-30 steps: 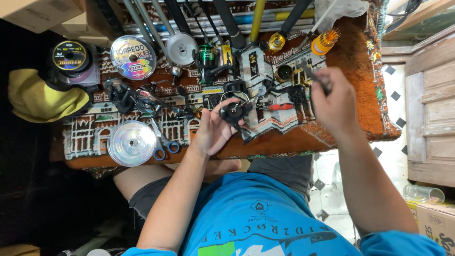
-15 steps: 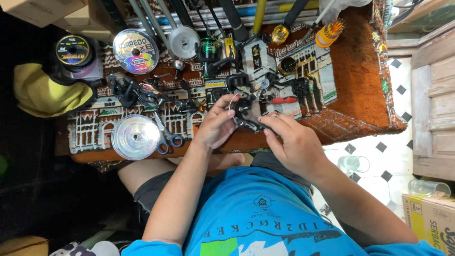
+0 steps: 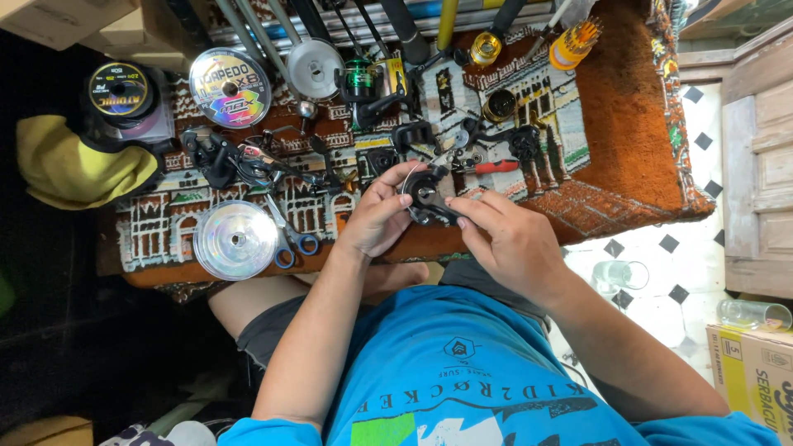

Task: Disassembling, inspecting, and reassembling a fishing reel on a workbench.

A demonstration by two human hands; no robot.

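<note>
Spread over the table (image 3: 636, 157) is a rust-brown woven rug patterned with pale buildings, and white floor tiles with black diamonds show to one side beside a wooden cabinet (image 3: 756, 157). Clear spools of line (image 3: 235, 239), blue-handled scissors (image 3: 291, 235), rod butts and loose dark parts crowd the rug. At its near edge both hands meet on a black fishing reel (image 3: 425, 198), lifted just above the cloth. The left hand (image 3: 376, 219) has its grip pinching the reel's side; the right hand (image 3: 508, 244) seems to pinch its lower edge, fingertips partly hidden.
</note>
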